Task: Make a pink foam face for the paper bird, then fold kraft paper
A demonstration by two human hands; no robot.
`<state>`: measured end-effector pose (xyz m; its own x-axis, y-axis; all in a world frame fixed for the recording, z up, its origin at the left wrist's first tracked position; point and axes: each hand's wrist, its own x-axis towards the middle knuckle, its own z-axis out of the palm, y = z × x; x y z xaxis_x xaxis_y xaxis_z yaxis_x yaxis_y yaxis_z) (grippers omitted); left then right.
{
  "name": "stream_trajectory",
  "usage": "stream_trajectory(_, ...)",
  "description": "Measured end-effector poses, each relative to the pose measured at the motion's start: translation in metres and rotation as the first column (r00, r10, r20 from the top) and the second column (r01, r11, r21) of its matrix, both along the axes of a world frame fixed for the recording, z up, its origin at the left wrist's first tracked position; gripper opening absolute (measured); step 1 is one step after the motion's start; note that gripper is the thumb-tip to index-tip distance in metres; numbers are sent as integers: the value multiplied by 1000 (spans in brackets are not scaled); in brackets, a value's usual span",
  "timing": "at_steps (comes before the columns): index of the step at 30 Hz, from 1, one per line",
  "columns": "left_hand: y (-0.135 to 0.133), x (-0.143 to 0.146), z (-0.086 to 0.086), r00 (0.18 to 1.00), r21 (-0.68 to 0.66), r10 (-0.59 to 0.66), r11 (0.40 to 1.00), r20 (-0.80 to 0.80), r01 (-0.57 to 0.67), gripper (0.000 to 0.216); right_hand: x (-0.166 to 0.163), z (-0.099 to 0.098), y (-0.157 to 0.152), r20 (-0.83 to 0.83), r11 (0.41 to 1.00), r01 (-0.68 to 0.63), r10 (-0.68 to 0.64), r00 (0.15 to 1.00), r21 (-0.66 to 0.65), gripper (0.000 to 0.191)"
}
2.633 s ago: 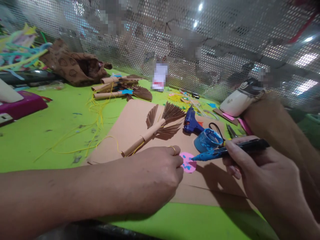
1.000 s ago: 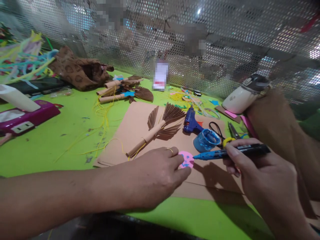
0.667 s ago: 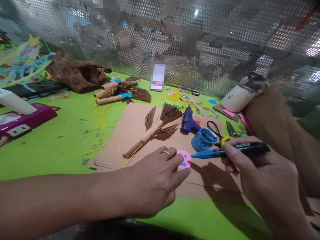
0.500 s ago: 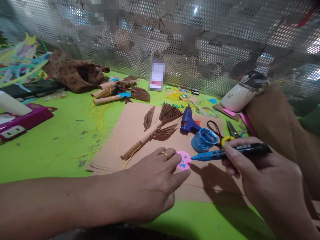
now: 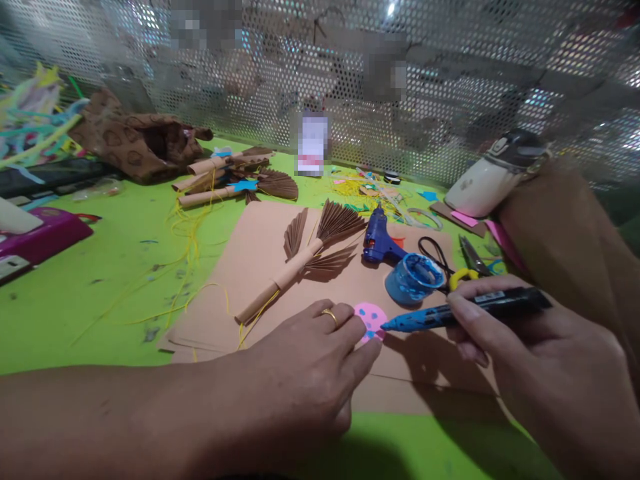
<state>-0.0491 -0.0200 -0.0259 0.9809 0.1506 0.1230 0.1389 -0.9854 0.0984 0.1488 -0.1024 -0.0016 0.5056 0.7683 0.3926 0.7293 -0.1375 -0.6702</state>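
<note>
Just in front and left of the blue paint jar (image 5: 399,284), a pink disc (image 5: 371,321) with blue marks lies at the parted fingertips of the left hand (image 5: 310,363) (how firmly they press, I cannot tell). In front and right of the jar, the right hand (image 5: 545,353) pinches a black marker (image 5: 517,303) between thumb and fingers, its blue-smeared tip at the disc's edge.

With the fingers of my left hand (image 5: 310,360) I steady a blue-spotted pink disc (image 5: 370,313) on brown paper (image 5: 240,260); my right hand (image 5: 545,360) grips a black marker (image 5: 420,319), its blue-smeared tip at the disc's edge. Beyond the marker sit a blue paint jar (image 5: 407,288) and a blue glue gun (image 5: 377,239), near a paper roll (image 5: 295,263) with pleated fans (image 5: 341,221).
</note>
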Motion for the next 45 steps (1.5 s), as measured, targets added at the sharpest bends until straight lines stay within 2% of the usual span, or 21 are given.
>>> stream_trajectory(3,0,0,-1,1000,18,-20,1000,6,20,38,-2,1,-1,13,998,69,-69,998,15,21)
stream_trajectory(10,-1,-2,1,999,26,-22,999,30,21,39,-2,1,-1,-1,997,75,-75,997,-13,22)
stream_trajectory(14,-2,-3,-1,999,61,-41,997,31,39,40,-1,-2,1,-46,1000,23,-24,999,-16,22)
stream_trajectory(19,-3,-3,-1,996,114,-83,990,-28,85,50,2,-2,3,-27,997,-65,64,998,-40,17)
stream_trajectory(23,-3,-3,1,997,124,-73,989,-39,78,49,0,-1,5,-77,992,-118,114,990,-49,16)
stream_trajectory(28,-3,-3,-1,998,124,-66,990,-24,68,47,-11,-3,5,-227,997,-78,78,971,8,11)
stream_trajectory(34,-4,-3,-1,997,128,-74,989,-31,78,47,-15,-4,6,-299,997,-76,75,951,8,15)
stream_trajectory(45,-3,-2,-1,997,124,-76,989,7,74,45,-12,-6,8,-247,998,-64,68,967,24,17)
